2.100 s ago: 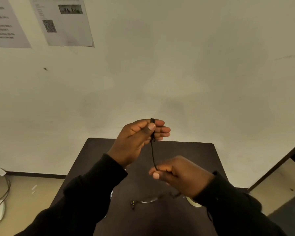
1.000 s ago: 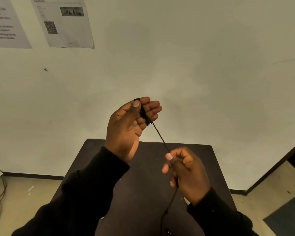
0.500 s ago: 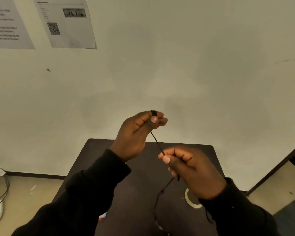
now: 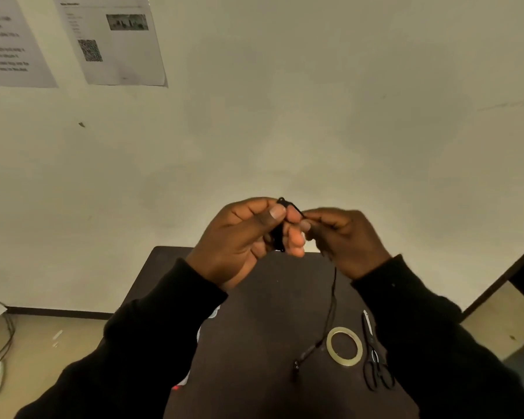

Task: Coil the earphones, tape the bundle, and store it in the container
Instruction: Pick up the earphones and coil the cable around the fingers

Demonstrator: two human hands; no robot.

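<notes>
Both hands have met: the left hand [image 4: 242, 237] pinches one black earphones [image 4: 280, 229] coil, the right hand [image 4: 345, 240] grips its cord trailing toward the tabletop's [image 4: 254, 313] right edge beside one tape roll [image 4: 344, 346], one scissors [image 4: 374, 355].

The scene is dimly lit, with a yellowish cast. Straight lines are bowed at the edges by the wide lens. The right hand [image 4: 350, 241] is perhaps motion-blurred; wall papers [image 4: 115, 40] are rendered illegibly soft.
</notes>
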